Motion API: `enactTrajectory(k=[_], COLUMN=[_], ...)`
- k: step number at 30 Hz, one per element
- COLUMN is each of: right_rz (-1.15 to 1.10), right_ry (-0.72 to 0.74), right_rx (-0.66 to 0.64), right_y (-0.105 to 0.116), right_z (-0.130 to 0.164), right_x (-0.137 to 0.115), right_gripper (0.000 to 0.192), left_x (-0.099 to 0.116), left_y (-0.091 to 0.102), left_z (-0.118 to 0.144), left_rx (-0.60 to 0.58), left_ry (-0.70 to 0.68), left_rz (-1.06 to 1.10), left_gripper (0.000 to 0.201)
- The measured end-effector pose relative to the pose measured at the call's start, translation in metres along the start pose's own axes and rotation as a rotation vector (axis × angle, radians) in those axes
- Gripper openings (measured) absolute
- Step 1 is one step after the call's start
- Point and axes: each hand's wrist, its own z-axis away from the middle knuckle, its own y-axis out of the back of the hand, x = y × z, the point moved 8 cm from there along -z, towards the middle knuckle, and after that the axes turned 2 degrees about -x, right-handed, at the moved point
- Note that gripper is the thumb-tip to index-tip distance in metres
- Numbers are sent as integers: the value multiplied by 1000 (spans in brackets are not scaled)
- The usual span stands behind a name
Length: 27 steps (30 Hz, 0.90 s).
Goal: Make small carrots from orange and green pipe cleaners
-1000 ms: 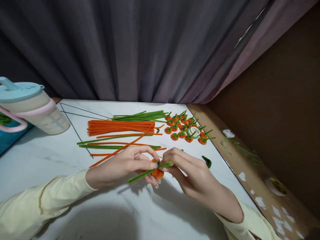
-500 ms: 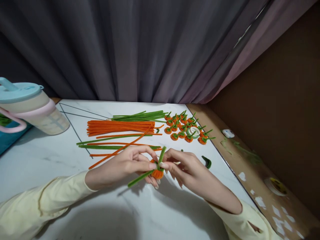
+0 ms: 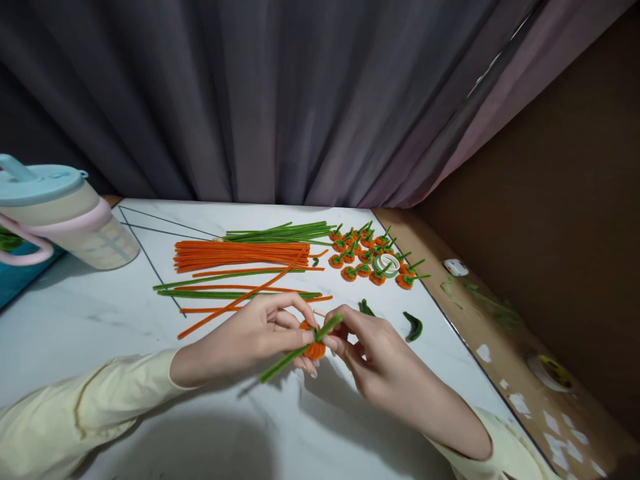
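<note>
Between my hands is a small orange pumpkin [image 3: 315,351] made of pipe cleaner, with a green pipe cleaner [image 3: 281,367] across its top. My left hand [image 3: 260,333] is closed round the pumpkin's left side, thumb on top by the green strand. One green end slants down left past that thumb; the other points up right. My right hand [image 3: 377,350] is closed too, thumb and forefinger pinched at the pumpkin's right edge, against the green strand's upper end. Their tips partly hide what they grip.
Behind my hands lie a bundle of orange pipe cleaners [image 3: 240,257], green pipe cleaners [image 3: 285,232] and several finished pumpkins [image 3: 377,277] with tape rolls [image 3: 387,265] among them. Dark green curled pieces [image 3: 413,327] lie to the right. A lidded tumbler [image 3: 95,233] stands at the left.
The green strand's upper end has tipped from nearly upright to the right. My right hand has shifted slightly down, uncovering a dark green piece behind it. My left hand has barely moved.
</note>
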Motion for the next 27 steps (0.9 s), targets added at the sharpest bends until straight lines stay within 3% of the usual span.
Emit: enactTrajectory(k=[7, 10, 13, 16, 21, 24, 27], right_rz=[-10, -40, 21, 150, 515, 805, 1040], right_ry=[-59, -38, 39, 181, 437, 667, 907], right_rx=[-111, -66, -29, -13, -94, -126, -148], right_y=[-4, 1, 5, 8, 3, -5, -12], right_z=[0, 1, 4, 8, 13, 19, 25], right_x=[4, -5, -18, -35, -61, -78, -87], right_gripper=[16, 15, 15, 14, 17, 22, 21], left_x=[14, 9, 3, 0, -8, -13, -17], left_y=[-3, 0, -4, -10, -15, -17, -14], left_z=[6, 5, 2, 2, 4, 3, 2], left_rx=[88, 60, -53, -139, -191, -261, -257], left_ry=[-152, -80, 12, 77, 230, 275, 334], left_rz=[-295, -152, 108, 289, 428, 510, 541], left_gripper=[4, 7, 11, 10, 13, 13, 10])
